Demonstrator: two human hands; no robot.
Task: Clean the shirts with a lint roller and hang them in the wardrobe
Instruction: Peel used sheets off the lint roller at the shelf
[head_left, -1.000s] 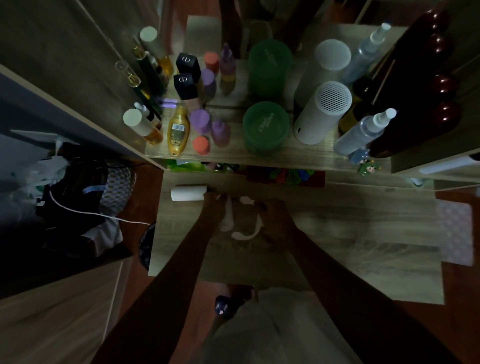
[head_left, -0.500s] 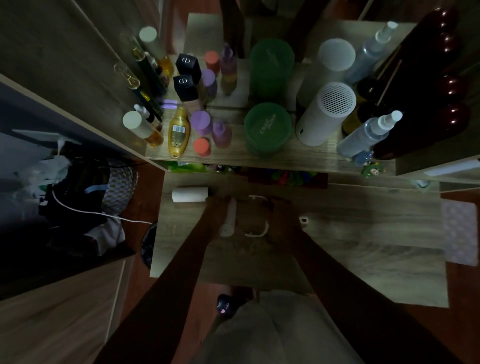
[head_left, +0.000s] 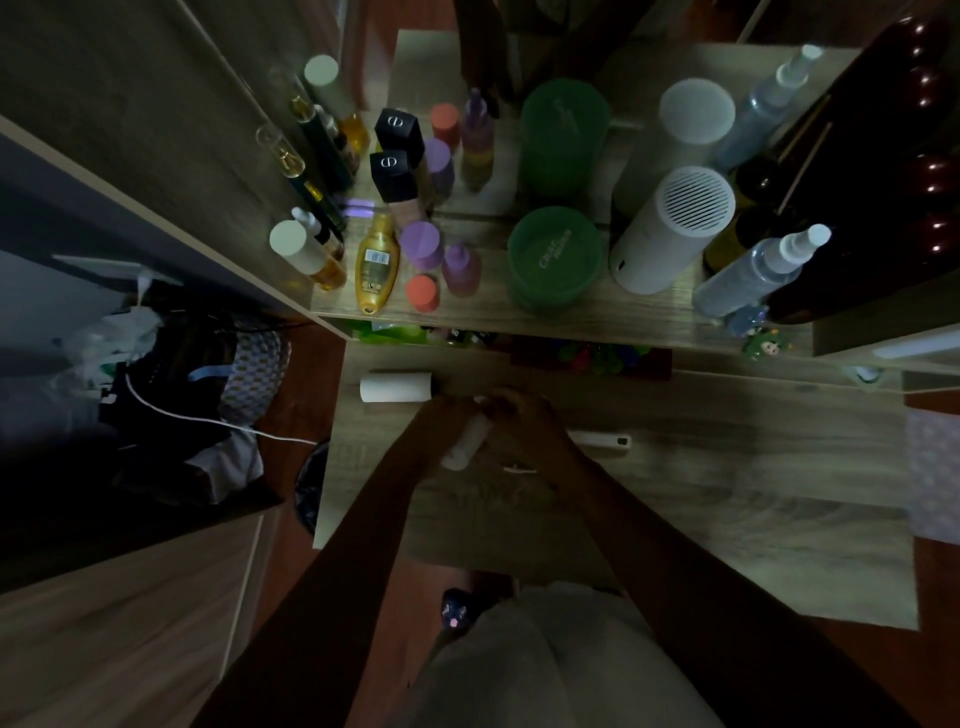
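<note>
In dim light both my hands meet over the wooden table (head_left: 727, 519). My left hand (head_left: 441, 423) grips a white lint roll (head_left: 464, 446) that points down and to the left. My right hand (head_left: 524, 421) closes round the roll's upper end and the lint roller frame. The roller's white handle (head_left: 605, 440) sticks out to the right from under my right wrist. A thin white curved piece (head_left: 519, 469) shows just below my right hand. A second white roll (head_left: 395, 387) lies on the table to the left of my hands.
A shelf (head_left: 597, 322) behind the table carries several bottles, a green jar (head_left: 555, 257), a white cylinder with a grille (head_left: 675, 228) and a spray bottle (head_left: 758, 270). Bags and a white cable (head_left: 197, 415) fill the space on the left.
My hands have drawn together on the roll. The curved white frame is now mostly hidden under my right hand, and the handle end has come into sight at the right.
</note>
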